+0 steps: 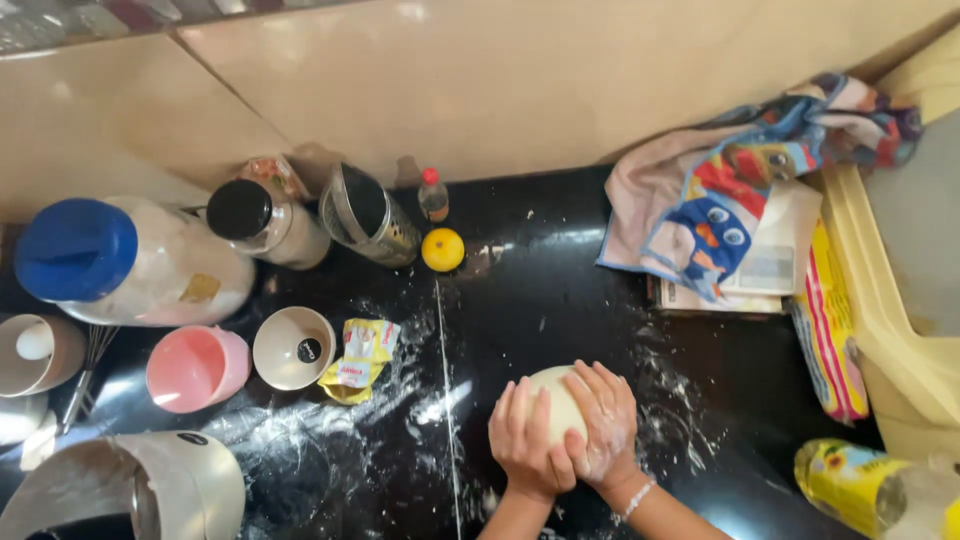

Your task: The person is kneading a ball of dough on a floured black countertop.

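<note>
Both hands press on a pale ball of dough [553, 400] that sits on the black, flour-dusted worktop [560, 290] near its front edge, a little right of the middle. The left hand [528, 440] lies flat over the near left side of the ball with its fingers together, and the right hand [604, 420] cups the right side, its fingers overlapping the left hand's; neither hand is clenched, both are wrapped closed over the dough. To work it well, the palms should push evenly while the fingers tuck the edges under, so that the ball stays round and does not stick to the bare patches between the flour. Toward the left edge stand a pink cup [193, 368], a cream bowl [293, 347] and a crumpled yellow packet [358, 360], with a big blue-lidded jar [130, 262] and a black-lidded jar [262, 222] behind them. A small yellow round object [443, 250] and a little red-capped bottle [433, 194] sit by the back wall. A patterned towel [720, 190] lies over things at the back right corner. Nothing stands close around the dough, though the packet is the nearest to it.
</note>
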